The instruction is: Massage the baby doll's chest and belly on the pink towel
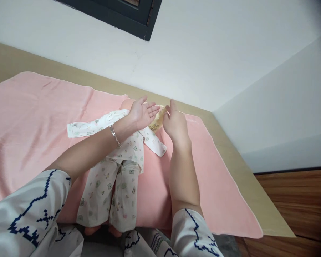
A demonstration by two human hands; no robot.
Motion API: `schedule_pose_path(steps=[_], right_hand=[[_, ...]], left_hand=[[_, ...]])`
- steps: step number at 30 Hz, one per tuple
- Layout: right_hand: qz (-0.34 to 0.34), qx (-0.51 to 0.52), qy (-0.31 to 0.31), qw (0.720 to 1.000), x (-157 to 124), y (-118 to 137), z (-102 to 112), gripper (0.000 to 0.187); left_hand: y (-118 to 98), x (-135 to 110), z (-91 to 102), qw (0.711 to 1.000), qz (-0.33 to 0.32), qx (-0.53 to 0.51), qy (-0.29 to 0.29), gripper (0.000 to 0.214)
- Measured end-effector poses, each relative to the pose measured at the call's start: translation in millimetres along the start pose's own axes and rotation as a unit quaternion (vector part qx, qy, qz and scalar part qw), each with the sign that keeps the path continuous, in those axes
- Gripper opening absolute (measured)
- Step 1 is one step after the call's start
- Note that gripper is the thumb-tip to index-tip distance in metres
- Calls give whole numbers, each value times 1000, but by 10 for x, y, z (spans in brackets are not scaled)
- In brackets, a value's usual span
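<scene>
A baby doll in white printed pyjamas (123, 167) lies on its back on a pink blanket (32, 117), head away from me, bare feet at the near edge. My left hand (143, 113) is held palm up with fingers stretched out, above the doll's head. My right hand (175, 123) is closed around a small yellowish bottle (156, 121), tipped toward the left palm. A thin bracelet (115, 135) circles my left wrist. The doll's head is mostly hidden behind my left hand.
The blanket covers a tan bed or table (246, 167) set against a white wall (203, 53). A dark window frame (123, 14) is at the top. Wooden floor (296, 203) lies to the right. My patterned sleeves fill the bottom.
</scene>
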State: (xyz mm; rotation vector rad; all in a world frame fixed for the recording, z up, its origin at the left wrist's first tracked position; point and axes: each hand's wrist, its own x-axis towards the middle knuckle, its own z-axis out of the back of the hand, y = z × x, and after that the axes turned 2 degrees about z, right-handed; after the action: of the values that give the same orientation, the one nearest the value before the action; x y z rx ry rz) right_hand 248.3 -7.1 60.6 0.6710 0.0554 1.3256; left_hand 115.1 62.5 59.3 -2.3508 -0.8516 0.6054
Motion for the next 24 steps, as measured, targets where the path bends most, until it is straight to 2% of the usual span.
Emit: schedule_pose_path(steps=[5,9,13,15,18,22,24], right_hand=[[-14,-42,-16,999,-18,72,-21,65],[-25,-106,-28,994,-48,160,-73,61],[-11,-181,-54,982,-207,328,-125,57],[27,-170,-50,984,-331,431,-149,58],[134,-95,-18,986,-527,582,-193,59],[262,-35,25,964,-760,748,-307,63],[301,-51,14,952,-878,809,-387,73]], left_hand=[[34,-320,286,999,16,29,15,75],[-8,-612,540,998,49,46,-19,74],[-113,-811,595,997,56,35,-42,72],[-143,-887,557,998,45,22,-32,71],[-139,-1010,467,1000,28,1,3,69],[-162,-1216,340,995,48,-20,86,61],[-217,-1299,289,991,67,-27,115,64]])
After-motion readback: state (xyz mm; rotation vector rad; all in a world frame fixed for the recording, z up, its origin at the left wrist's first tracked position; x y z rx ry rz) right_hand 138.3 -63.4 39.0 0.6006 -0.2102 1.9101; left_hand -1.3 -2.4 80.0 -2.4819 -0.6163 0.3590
